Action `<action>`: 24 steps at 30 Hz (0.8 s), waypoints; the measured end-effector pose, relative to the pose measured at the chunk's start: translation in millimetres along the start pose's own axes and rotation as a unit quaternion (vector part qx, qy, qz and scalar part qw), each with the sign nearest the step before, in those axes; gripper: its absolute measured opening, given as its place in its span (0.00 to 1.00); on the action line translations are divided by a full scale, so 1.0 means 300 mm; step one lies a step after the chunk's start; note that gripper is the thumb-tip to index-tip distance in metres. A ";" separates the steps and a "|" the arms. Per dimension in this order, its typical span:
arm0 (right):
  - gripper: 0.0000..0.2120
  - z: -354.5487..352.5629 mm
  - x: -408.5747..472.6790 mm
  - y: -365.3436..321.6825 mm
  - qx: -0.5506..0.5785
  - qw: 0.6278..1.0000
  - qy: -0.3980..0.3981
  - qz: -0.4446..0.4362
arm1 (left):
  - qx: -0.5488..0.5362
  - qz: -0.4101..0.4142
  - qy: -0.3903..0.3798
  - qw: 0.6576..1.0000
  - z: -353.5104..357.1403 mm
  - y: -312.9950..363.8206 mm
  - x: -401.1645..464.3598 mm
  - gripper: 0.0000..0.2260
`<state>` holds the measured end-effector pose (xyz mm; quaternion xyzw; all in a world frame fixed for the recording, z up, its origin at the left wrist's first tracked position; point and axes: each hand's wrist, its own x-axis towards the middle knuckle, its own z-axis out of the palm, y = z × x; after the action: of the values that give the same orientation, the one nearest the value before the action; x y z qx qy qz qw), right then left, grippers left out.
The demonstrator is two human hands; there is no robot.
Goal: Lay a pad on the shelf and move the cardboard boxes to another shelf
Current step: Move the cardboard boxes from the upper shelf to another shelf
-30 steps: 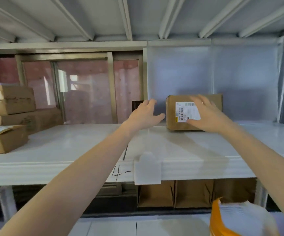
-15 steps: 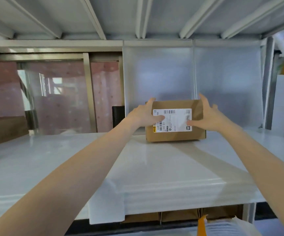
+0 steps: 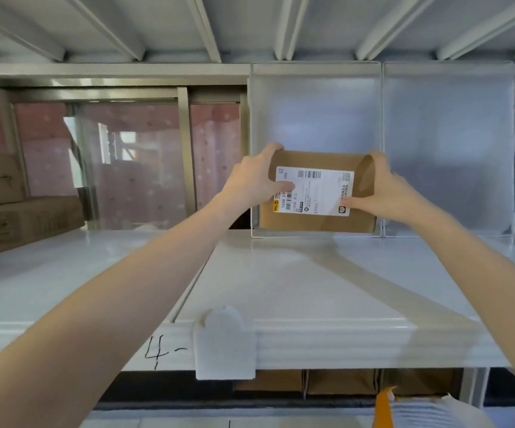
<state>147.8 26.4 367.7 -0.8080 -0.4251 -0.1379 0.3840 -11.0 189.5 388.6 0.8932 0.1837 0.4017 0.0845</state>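
A small brown cardboard box (image 3: 318,220) with a white shipping label faces me at the back of the white shelf (image 3: 296,288). My left hand (image 3: 250,180) grips its left end, thumb on the label. My right hand (image 3: 379,188) grips its right end, thumb across the label's lower corner. The box looks tilted up toward me, its lower edge close to the shelf surface. I cannot tell whether it still touches the shelf.
Stacked brown cartons (image 3: 12,217) sit on the shelf at far left. A translucent panel (image 3: 447,143) closes the back right; a window lies behind at left. A white tag (image 3: 223,344) hangs on the shelf's front edge. Boxes (image 3: 342,381) stand on the lower shelf, and an orange-edged bag (image 3: 420,412) lies below.
Both hands went from reaching for the box to gripping its two ends. The box now appears raised and tipped toward me, and the view has shifted.
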 end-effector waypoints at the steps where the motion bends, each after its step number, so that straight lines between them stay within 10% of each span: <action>1: 0.46 0.004 -0.001 -0.033 0.001 1.000 -0.002 -0.011 | -0.007 -0.007 0.010 1.000 -0.029 -0.020 -0.011 0.31; 24: 0.41 0.550 -0.175 -0.920 0.041 0.967 -0.190 -0.161 | 0.124 -0.189 0.093 0.970 -0.722 -0.642 -0.609 0.29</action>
<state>-119.7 212.5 367.5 -0.7237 -0.6204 -0.0244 0.3011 -334.6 294.7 349.3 0.8042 0.4047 0.4342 0.0296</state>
